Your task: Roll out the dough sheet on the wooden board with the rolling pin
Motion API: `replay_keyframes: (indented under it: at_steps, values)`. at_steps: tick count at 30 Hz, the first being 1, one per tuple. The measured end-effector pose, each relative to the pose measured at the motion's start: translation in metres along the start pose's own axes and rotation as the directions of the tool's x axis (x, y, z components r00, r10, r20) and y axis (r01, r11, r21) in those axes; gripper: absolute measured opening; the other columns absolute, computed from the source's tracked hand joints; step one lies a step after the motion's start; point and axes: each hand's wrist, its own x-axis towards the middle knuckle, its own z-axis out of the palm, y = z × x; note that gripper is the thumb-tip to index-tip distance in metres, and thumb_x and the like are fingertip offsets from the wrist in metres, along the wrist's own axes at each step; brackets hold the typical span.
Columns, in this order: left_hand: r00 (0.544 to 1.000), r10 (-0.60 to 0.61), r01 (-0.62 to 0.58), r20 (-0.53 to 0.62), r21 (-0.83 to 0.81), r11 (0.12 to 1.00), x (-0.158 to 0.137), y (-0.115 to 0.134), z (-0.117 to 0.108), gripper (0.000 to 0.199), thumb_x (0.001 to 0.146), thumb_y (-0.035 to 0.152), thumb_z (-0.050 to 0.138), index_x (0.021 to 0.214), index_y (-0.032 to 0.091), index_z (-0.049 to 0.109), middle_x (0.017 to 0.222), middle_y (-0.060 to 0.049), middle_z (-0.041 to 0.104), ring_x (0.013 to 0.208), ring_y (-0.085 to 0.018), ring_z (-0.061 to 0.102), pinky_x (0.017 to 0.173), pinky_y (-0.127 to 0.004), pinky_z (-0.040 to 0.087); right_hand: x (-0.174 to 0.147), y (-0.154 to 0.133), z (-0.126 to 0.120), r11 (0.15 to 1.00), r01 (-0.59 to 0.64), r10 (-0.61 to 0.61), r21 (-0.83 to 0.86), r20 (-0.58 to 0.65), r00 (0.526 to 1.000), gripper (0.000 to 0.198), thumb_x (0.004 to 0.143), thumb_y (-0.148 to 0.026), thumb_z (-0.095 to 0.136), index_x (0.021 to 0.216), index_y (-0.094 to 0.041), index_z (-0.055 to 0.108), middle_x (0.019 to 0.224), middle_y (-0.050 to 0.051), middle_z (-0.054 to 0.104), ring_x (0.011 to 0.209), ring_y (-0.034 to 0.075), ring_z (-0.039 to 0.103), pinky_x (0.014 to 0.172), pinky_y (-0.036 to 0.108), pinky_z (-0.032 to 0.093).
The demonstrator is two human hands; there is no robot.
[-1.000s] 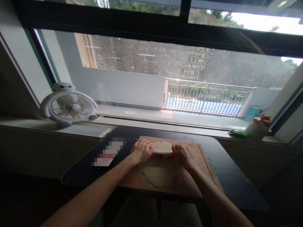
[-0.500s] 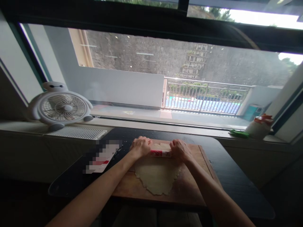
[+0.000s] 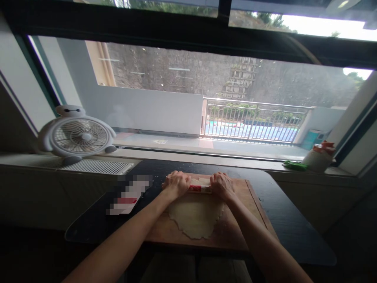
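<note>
Cylinder [image 3: 200,188], red and white, lies crosswise on the dough sheet [image 3: 196,218], near its far edge, on the wooden board [image 3: 235,230]. The left hand [image 3: 177,183] curls tightly over the left end, and the right hand [image 3: 221,184] curls likewise over the right end. Both forearms [image 3: 126,236] reach forward and slant inward, backs of the hands upward.

A red-and-white roller [image 3: 199,188] is held near its ends by the left hand [image 3: 177,184] and the right hand [image 3: 222,185]. Under it, dough [image 3: 196,218] is spread flat on a wooden board [image 3: 226,237], placed on a dark table [image 3: 297,228]. A white fan [image 3: 85,136] is seen near the window [image 3: 176,78].
</note>
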Motion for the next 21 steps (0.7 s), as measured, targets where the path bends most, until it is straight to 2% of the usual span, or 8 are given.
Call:
replay_keyframes:
  at_steps: [4,8,11,14,18,21]
  values:
    - [0.997,-0.060,0.060,0.038,0.004,0.998,0.040,-0.001,0.010,0.047,0.082,0.046,0.029,0.085,0.021,0.069,0.099,-0.008,0.064,0.096,-0.025,0.054,0.082,-0.037,0.040,0.034,0.002,0.006,1.000,-0.019,0.019,0.003,0.006,1.000,0.028,0.086,-0.026,0.036,0.081,-0.014,0.061,0.081,0.010,0.061,0.078,0.017,0.050,0.067,0.026,0.033]
    - [0.998,-0.065,0.065,0.024,0.007,0.998,0.048,-0.001,0.013,0.045,0.081,0.044,0.031,0.084,0.020,0.068,0.096,-0.009,0.065,0.095,-0.025,0.054,0.081,-0.037,0.040,0.042,0.002,0.008,1.000,0.003,-0.003,0.008,-0.003,1.000,0.029,0.086,-0.026,0.035,0.083,-0.014,0.061,0.085,0.010,0.061,0.082,0.017,0.049,0.068,0.026,0.032]
    - [0.999,-0.043,0.043,-0.008,0.006,0.999,0.027,0.001,0.010,0.046,0.083,0.043,0.028,0.083,0.021,0.068,0.094,-0.008,0.065,0.094,-0.024,0.054,0.082,-0.037,0.039,0.025,0.000,0.002,0.996,0.087,-0.087,0.028,0.017,0.996,0.029,0.087,-0.033,0.035,0.084,-0.017,0.060,0.088,0.007,0.060,0.086,0.016,0.048,0.072,0.025,0.033]
    - [0.994,0.049,-0.050,-0.100,-0.008,0.999,-0.011,0.003,0.004,0.045,0.085,0.042,0.027,0.084,0.020,0.066,0.092,-0.008,0.065,0.092,-0.023,0.054,0.085,-0.037,0.036,-0.004,-0.002,-0.002,0.987,0.156,-0.157,0.026,0.031,0.987,0.030,0.088,-0.036,0.034,0.089,-0.020,0.060,0.092,0.006,0.058,0.089,0.017,0.046,0.077,0.026,0.033]
    - [0.960,0.178,-0.188,-0.214,-0.026,0.982,-0.050,0.002,-0.002,0.041,0.087,0.041,0.028,0.098,0.021,0.061,0.096,-0.008,0.063,0.094,-0.023,0.053,0.085,-0.037,0.035,-0.034,-0.007,0.001,0.994,0.107,-0.107,-0.002,-0.046,0.993,0.031,0.089,-0.037,0.031,0.093,-0.022,0.057,0.099,0.006,0.056,0.094,0.018,0.045,0.082,0.028,0.031]
    - [0.965,0.184,-0.191,-0.188,-0.020,0.981,-0.048,0.002,-0.003,0.044,0.087,0.042,0.025,0.097,0.020,0.062,0.098,-0.008,0.062,0.096,-0.023,0.051,0.084,-0.037,0.036,-0.034,-0.009,0.004,0.996,0.089,-0.090,-0.007,-0.089,0.992,0.028,0.089,-0.036,0.032,0.096,-0.022,0.056,0.100,0.006,0.057,0.094,0.018,0.045,0.083,0.028,0.030]
